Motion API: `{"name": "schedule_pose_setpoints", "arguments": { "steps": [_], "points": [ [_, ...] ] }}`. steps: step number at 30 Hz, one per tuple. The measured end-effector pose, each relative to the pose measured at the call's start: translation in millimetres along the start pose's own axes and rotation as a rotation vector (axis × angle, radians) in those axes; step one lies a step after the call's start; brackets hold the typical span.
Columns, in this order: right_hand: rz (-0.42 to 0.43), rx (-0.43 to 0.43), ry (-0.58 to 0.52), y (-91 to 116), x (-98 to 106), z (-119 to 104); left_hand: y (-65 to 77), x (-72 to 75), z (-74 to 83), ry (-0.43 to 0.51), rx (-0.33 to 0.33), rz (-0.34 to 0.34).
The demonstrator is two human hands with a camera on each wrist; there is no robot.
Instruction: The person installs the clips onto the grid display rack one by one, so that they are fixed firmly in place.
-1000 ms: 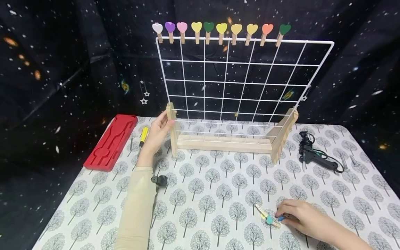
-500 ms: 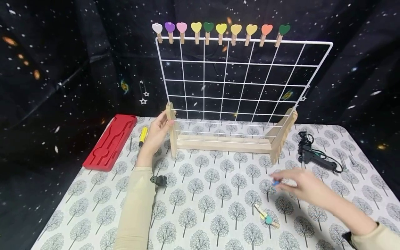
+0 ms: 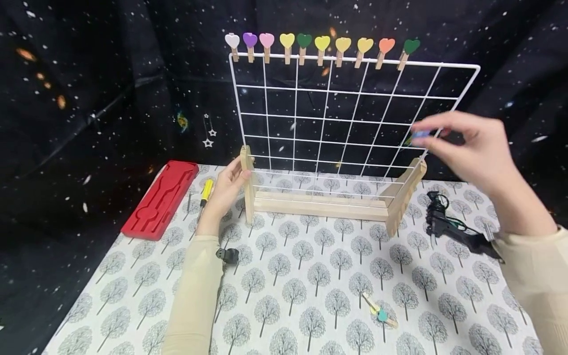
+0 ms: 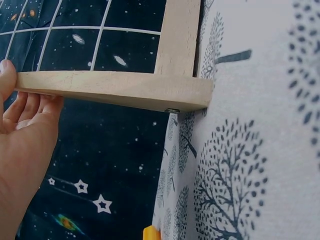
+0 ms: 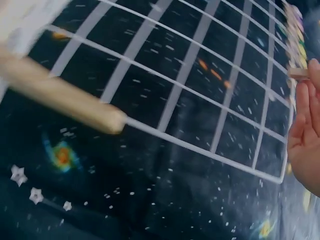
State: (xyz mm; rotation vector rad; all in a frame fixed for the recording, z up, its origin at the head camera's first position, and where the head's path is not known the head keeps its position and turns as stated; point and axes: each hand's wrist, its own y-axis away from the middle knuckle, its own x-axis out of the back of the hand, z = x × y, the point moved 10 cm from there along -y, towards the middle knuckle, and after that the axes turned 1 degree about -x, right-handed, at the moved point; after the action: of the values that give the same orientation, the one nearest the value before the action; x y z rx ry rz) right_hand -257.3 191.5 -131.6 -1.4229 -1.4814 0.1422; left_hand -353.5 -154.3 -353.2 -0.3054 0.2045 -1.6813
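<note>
My left hand (image 3: 225, 191) grips the wooden left upright (image 3: 247, 185) of a stand, thumb on its near side. The stand holds a white wire grid (image 3: 328, 104), tilted back. Along the grid's top bar sits a row of heart clothespins, from a white one (image 3: 232, 42) at the left to a dark green one (image 3: 409, 49). My right hand (image 3: 483, 150) is raised in front of the grid's right edge, pinching a small clothespin (image 5: 299, 73) with a blue decoration, blurred in the head view. A yellow clothespin (image 3: 371, 305) and a teal one (image 3: 382, 315) lie on the cloth.
A red tool tray (image 3: 160, 199) and a yellow-handled screwdriver (image 3: 206, 191) lie at the left. On the right a black glue gun (image 3: 450, 228) with its cord lies partly behind my right forearm. A starry dark curtain (image 3: 111, 59) hangs behind the table.
My right hand has picked up the blue clothespin from beside the two on the cloth and risen to the grid's right side. My left hand keeps its grip on the upright.
</note>
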Motion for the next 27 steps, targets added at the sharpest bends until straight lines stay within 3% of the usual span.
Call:
{"name": "schedule_pose_setpoints", "arguments": {
  "steps": [4,6,7,10,11,17,27],
  "points": [
    [0.145,-0.151,-0.422,-29,20,18,0.7,1.3,-0.6,-0.009,0.017,0.008],
    [0.2,-0.207,-0.484,-41,29,25,1.3,1.4,-1.3,-0.001,0.022,0.009],
    [0.214,-0.226,-0.482,-47,32,28,1.5,1.2,-1.2,0.003,0.019,0.007],
    [0.223,-0.288,-0.299,-62,41,30,1.6,0.9,-1.1,0.011,0.012,0.004],
    [0.21,-0.309,-0.214,-66,43,31,1.4,0.9,-0.8,0.011,0.008,0.003],
    [0.108,-0.377,0.015,-80,46,38,0.7,1.7,-1.0,0.007,0.001,0.006],
    [0.149,-0.399,0.001,-81,48,41,0.0,-1.5,1.2,0.016,-0.015,-0.008]
  ]
}}
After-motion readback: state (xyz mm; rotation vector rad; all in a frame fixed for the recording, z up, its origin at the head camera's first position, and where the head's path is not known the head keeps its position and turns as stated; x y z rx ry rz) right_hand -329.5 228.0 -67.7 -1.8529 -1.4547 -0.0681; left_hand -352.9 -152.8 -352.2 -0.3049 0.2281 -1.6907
